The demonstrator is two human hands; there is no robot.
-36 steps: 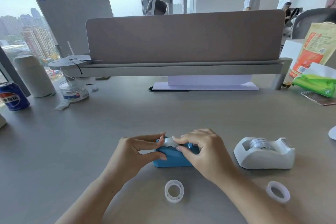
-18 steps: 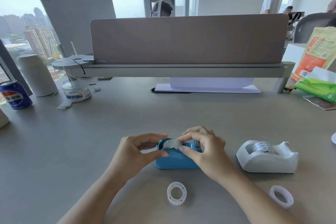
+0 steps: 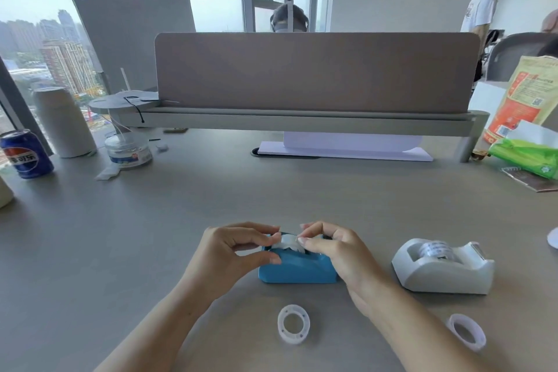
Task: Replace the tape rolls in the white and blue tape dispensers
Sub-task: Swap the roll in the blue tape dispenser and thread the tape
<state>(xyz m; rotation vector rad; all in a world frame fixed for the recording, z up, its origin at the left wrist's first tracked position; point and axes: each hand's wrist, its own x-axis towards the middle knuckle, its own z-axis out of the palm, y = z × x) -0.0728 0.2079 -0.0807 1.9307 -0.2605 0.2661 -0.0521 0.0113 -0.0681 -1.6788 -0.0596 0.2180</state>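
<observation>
A blue tape dispenser [image 3: 297, 270] sits on the grey desk in front of me. A clear tape roll [image 3: 289, 242] sticks up out of its top. My left hand [image 3: 234, 254] pinches the roll from the left, thumb against the dispenser's side. My right hand [image 3: 335, 254] pinches the roll from the right and covers the dispenser's right end. To the right stands a white tape dispenser [image 3: 444, 266] with a roll [image 3: 434, 251] seated in it. Two loose white rolls lie near me: one [image 3: 293, 324] below the blue dispenser, one [image 3: 466, 331] at lower right.
A cola can [image 3: 25, 154], a white cylinder [image 3: 65, 122] and a small clear tub [image 3: 128, 151] stand at the far left. A desk divider [image 3: 314, 72] runs across the back. An orange bag [image 3: 522, 100] and green pack [image 3: 528, 154] lie at the right. People stand beyond the divider.
The tape roll has risen higher out of the blue dispenser between my fingertips. My view has tilted slightly, shifting everything a little down and right.
</observation>
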